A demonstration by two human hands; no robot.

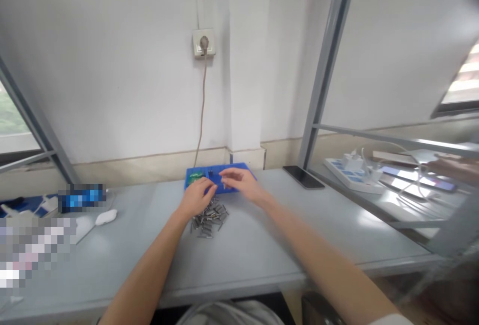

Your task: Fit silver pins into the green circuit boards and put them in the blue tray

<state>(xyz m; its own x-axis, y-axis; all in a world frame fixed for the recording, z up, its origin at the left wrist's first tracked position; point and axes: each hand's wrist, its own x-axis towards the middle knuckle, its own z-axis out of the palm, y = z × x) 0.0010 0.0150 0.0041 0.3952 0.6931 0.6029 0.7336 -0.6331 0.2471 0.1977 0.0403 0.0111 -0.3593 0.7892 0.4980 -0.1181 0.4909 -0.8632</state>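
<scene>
A pile of small metal pins (209, 218) lies on the grey table in front of a shallow blue tray (245, 167). In the tray's left part are green pieces (194, 178), and a few dark pins (210, 172) stand beside them. My left hand (195, 199) is over the near left edge of the tray and the back of the pile. Its fingertips are drawn together, and what they hold is too small to make out. Above the right part of the tray is my right hand (245, 185), its thumb and fingers pinching what looks like a small metal pin (224, 184).
A dark phone (304, 177) lies right of the tray. Beyond a metal frame post (329, 46), a white power strip (352, 175) and cables share another surface. At left are a white mouse (107, 217) and a blurred-out screen (82, 198). A plugged cord (202, 105) hangs behind.
</scene>
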